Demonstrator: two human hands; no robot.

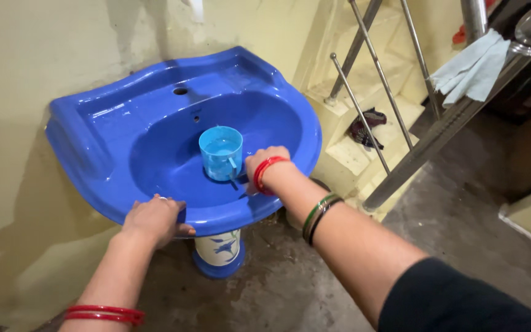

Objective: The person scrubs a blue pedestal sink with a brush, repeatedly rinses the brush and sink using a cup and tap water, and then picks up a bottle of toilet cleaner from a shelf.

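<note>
While our left hand (155,218) fingers clamp blue washbasin (93,117) rim, right hand (265,166) fingers grip light-blue mug (220,152) handle; mug sits filled in bowl, unlifted.

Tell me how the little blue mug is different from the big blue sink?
The mug is light blue; the sink is a deep, dark blue. The mug is small and sits inside the sink's bowl, while the sink is big and fixed against the wall. The mug has a side handle by the right hand; the sink's front rim is under the left hand. Both are blue and open at the top.
</note>
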